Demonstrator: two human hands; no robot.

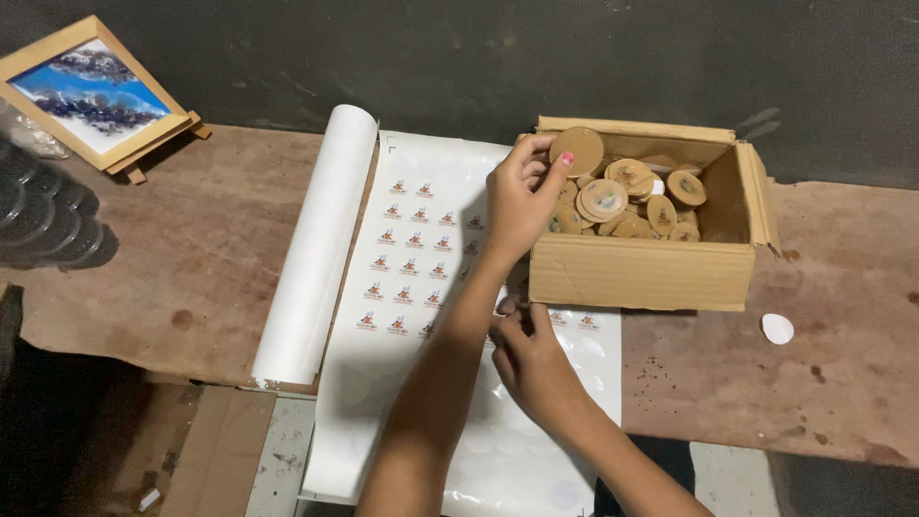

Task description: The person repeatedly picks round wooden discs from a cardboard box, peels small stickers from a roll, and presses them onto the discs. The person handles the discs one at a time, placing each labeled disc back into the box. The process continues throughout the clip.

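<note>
A round wooden disc [576, 149] is pinched by the left hand [522, 196] just above the open cardboard box [639, 273], within easy reach, while the sticker sheet [412, 249] beneath is pressed flat by the right hand's [531, 359] narrowed fingertips, seemingly lifting a sticker.

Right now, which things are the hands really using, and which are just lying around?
In use:
- left hand holding a round wooden disc
- cardboard box full of discs
- right hand picking at the sticker sheet

Lying about:
- framed blue picture
- stack of clear plastic pieces
- loose white round piece
</note>
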